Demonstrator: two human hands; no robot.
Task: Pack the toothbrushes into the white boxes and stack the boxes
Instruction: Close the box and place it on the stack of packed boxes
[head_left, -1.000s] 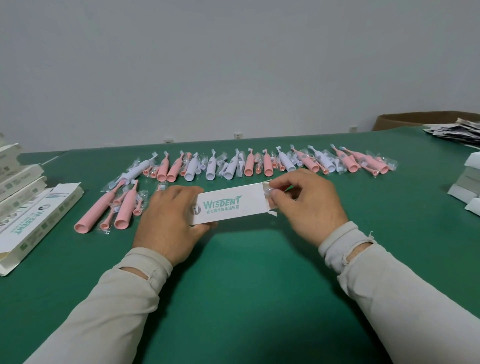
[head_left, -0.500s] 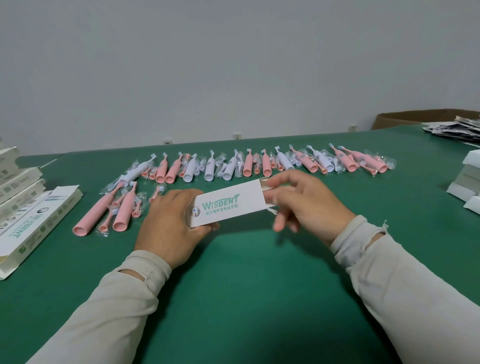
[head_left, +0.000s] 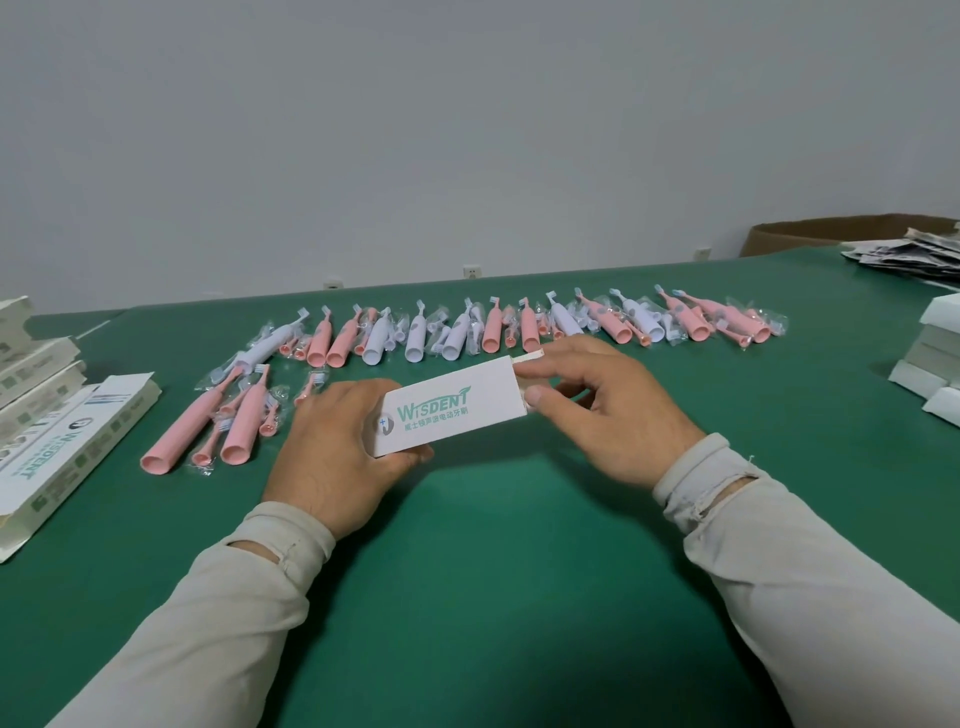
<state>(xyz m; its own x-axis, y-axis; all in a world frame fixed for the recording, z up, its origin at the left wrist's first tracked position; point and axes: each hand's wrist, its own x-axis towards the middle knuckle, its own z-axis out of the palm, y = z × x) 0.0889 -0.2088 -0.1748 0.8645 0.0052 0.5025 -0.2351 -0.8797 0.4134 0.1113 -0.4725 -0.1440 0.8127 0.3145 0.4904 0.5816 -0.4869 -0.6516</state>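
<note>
I hold a white box (head_left: 457, 405) with green WISDENT lettering just above the green table (head_left: 493, 571). My left hand (head_left: 332, 447) grips its left end, thumb under the near edge. My right hand (head_left: 608, 410) pinches the flap at the box's right end between thumb and forefinger. A row of pink and white toothbrushes (head_left: 519, 327) in clear wrappers lies behind the box. Two larger pink toothbrushes (head_left: 218, 415) lie to the left of my left hand.
White boxes (head_left: 67, 441) lie and stack at the table's left edge. More white boxes (head_left: 930, 358) are stacked at the right edge. A pile of printed leaflets (head_left: 914, 254) and a brown carton (head_left: 831, 234) sit at the far right. Wall sockets line the back wall.
The box has tilted up a little at its right end. My right hand has shifted from the flap's top to pinching the end, with its fingers spread further.
</note>
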